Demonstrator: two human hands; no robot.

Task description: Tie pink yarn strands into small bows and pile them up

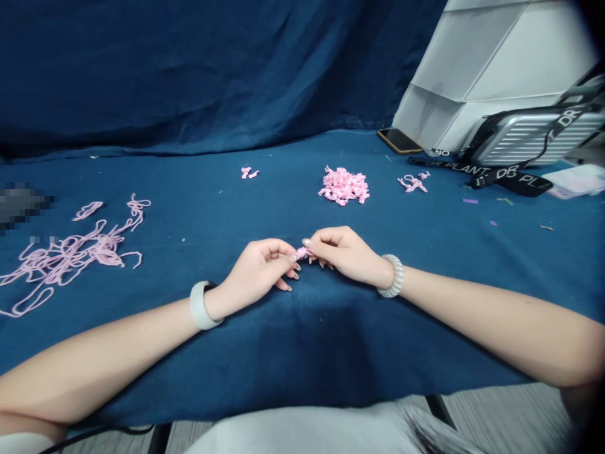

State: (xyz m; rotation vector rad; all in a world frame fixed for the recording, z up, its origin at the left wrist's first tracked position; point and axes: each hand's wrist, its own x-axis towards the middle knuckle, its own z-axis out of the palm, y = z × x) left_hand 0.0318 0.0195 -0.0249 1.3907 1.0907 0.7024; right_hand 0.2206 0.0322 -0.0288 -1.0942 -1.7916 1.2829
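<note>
A small piece of knotted pink yarn [302, 253] is pinched between my two hands, above the blue cloth near the middle of the view. My left hand [263, 265], with a pale band at the wrist, grips its left end between thumb and index finger. The right end is in the fingertips of my right hand [347, 255], which has a coiled band at its wrist. The fingers partly cover the piece. Beyond my right hand lies a heap of similar pink knotted pieces [344, 185].
Loose pink yarn [101, 249] lies tangled at the left. Small pink scraps [249, 172] and a few knotted pieces [413, 183] flank the heap. At the back right are a phone [399, 140], a white box [439, 94], a silver case [529, 139] and a black lettered strap [515, 178].
</note>
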